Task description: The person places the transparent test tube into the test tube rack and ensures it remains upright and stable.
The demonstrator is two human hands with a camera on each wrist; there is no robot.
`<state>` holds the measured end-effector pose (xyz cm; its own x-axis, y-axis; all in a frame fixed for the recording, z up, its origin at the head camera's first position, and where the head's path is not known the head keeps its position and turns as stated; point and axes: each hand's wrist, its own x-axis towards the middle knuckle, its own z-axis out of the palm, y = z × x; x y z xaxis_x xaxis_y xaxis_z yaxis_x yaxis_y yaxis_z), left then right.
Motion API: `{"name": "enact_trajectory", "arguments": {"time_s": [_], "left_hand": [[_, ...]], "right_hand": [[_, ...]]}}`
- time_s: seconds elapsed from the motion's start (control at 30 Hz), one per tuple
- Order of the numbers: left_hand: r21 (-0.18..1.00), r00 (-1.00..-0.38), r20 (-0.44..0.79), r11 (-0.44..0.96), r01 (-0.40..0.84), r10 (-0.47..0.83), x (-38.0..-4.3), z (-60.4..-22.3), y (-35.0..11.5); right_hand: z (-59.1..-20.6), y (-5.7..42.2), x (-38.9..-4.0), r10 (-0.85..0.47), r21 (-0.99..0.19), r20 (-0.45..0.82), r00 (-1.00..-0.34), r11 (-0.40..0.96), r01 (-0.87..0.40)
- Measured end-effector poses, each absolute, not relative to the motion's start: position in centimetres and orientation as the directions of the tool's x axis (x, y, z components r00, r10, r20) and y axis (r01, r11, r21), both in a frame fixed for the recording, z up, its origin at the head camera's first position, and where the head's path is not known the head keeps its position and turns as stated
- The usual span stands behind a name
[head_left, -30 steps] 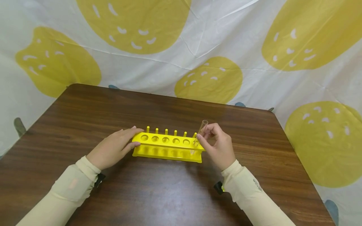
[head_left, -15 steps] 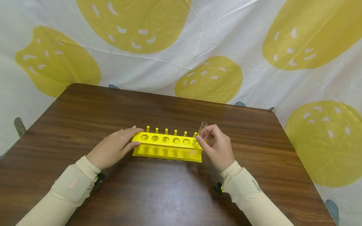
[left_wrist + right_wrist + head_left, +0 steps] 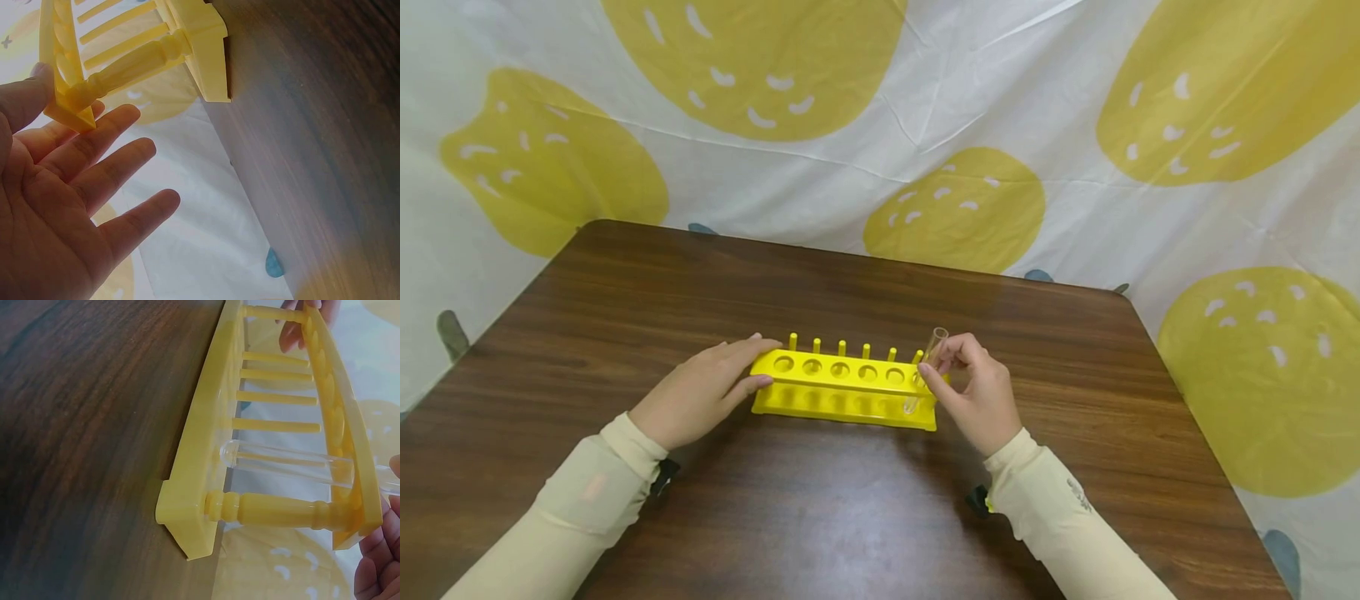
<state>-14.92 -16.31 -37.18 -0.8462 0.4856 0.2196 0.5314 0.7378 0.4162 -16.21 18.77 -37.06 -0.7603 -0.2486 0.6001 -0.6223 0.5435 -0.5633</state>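
A yellow test tube rack [image 3: 838,373] stands on the table, with a row of holes along its top plate. At its left end my left hand [image 3: 700,392] holds the top plate between thumb and index finger; the other fingers [image 3: 119,172] spread out straight. My right hand [image 3: 976,387] pinches a clear glass test tube [image 3: 936,343] near its upper end. Through the rightmost hole the tube passes, slightly tilted. In the right wrist view, the rounded bottom of the tube [image 3: 281,464] is right at the rack's base plate [image 3: 187,481], beside the yellow end post [image 3: 269,509].
Several yellow pegs [image 3: 841,348] rise along the rack's back. The brown wooden table [image 3: 820,517] ends at a far edge, behind which hangs a white curtain [image 3: 790,192] with yellow fruit shapes. Both forearms wear cream sleeves [image 3: 580,483] with dark wrist devices [image 3: 979,500].
My right hand has come down slightly, lowering the test tube further through the rightmost hole. The left hand and the rack have stayed in place.
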Motion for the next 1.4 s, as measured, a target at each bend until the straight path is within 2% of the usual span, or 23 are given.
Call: {"name": "enact_trajectory", "arguments": {"time_s": [0.47,0.73,1.4], "left_hand": [[0.414,-0.847,0.213,0.74,0.53,0.487,-14.89,-36.98,-16.35],[0.417,-0.849,0.213,0.741,0.526,0.483,-14.85,-37.05,-16.38],[0.416,-0.851,0.203,0.744,0.523,0.484,-14.8,-37.02,-16.28]], "right_hand": [[-37.14,18.81,-16.22,-0.258,-0.553,0.587,-0.767,0.564,-0.613],[-36.98,18.74,-15.92,-0.239,-0.565,0.56,-0.793,0.591,-0.576],[-37.08,18.89,-15.97,-0.241,-0.549,0.561,-0.792,0.608,-0.573]]}}
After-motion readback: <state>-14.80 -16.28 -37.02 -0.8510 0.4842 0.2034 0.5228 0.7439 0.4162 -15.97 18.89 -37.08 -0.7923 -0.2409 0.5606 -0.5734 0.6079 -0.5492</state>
